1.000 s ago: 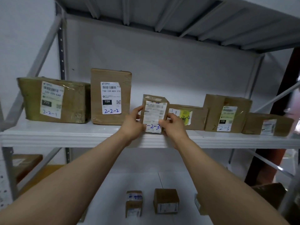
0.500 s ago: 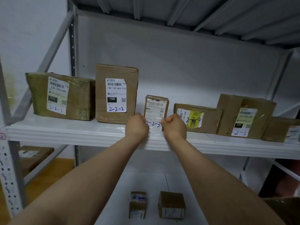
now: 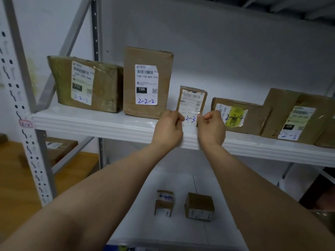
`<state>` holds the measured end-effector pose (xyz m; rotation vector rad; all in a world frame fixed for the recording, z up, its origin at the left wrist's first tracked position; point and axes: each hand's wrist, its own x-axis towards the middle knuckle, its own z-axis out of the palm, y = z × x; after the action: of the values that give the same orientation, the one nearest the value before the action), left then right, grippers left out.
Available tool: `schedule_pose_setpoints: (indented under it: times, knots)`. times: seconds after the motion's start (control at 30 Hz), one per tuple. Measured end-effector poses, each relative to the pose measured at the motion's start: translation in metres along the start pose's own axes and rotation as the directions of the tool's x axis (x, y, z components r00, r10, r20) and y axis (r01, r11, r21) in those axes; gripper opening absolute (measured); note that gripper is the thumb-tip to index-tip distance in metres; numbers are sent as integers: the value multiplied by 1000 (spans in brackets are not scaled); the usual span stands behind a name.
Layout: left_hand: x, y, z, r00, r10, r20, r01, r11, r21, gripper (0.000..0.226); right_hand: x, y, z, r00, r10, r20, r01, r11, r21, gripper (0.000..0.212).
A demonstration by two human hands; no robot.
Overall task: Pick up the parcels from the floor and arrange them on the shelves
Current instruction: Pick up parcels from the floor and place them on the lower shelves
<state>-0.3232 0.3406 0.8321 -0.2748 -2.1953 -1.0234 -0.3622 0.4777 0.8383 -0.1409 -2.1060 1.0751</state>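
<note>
Parcel 2-2-3 looks light, stiff cardboard; grip its sides. Left hand and right hand seemingly pinch its lower corners.

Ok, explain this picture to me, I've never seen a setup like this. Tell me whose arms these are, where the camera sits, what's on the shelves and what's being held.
No machine here: a person wears one wide-angle camera on the head, so the two bare arms are their own, and this is the only view. The left hand and right hand pinch the lower corners of the small parcel marked 2-2-3, which stands upright on the white shelf. Left of it stand parcel 2-2-1 and parcel 2-2-2; right of it parcel 2-2-4 and a larger box. On the shelf below sit a small taped box and a squarer box.
</note>
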Motion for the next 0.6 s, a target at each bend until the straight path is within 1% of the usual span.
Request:
schedule_pose_setpoints:
  times: [0.07,0.13,0.2,0.27,0.3,0.37,0.43,0.53,0.6]
  knots:
    - [-21,-3,-4,994,86,-60,-87,996,-17,15,-19,-1,-5,996,-61,-59,64,996,59,20]
    - [-43,-7,-8,987,136,-85,-138,990,-19,12,-43,-4,-6,991,-92,-94,100,991,88,18]
    - [-64,-15,-13,982,183,-49,-184,983,-18,10,-71,-7,-2,987,-128,-93,139,984,116,18]
    - [-87,-28,-18,983,181,28,-181,983,-15,11,-102,-3,5,987,-150,-52,155,979,130,21]
    - [-100,-37,-21,985,156,69,-156,988,-1,12,-118,2,10,991,-137,-16,137,982,128,23]
    - [-130,-62,-24,986,91,143,-98,994,42,13,-152,20,20,994,-61,88,52,994,92,25]
    - [-167,-92,-23,966,10,257,-31,996,78,13,-191,46,30,982,12,189,-24,998,61,30]
    - [-232,-143,-14,888,-161,430,117,985,127,13,-260,93,44,931,144,335,-162,986,26,33]
    - [-275,-173,-5,787,-321,528,261,947,186,14,-308,125,52,869,266,416,-269,962,-54,29]
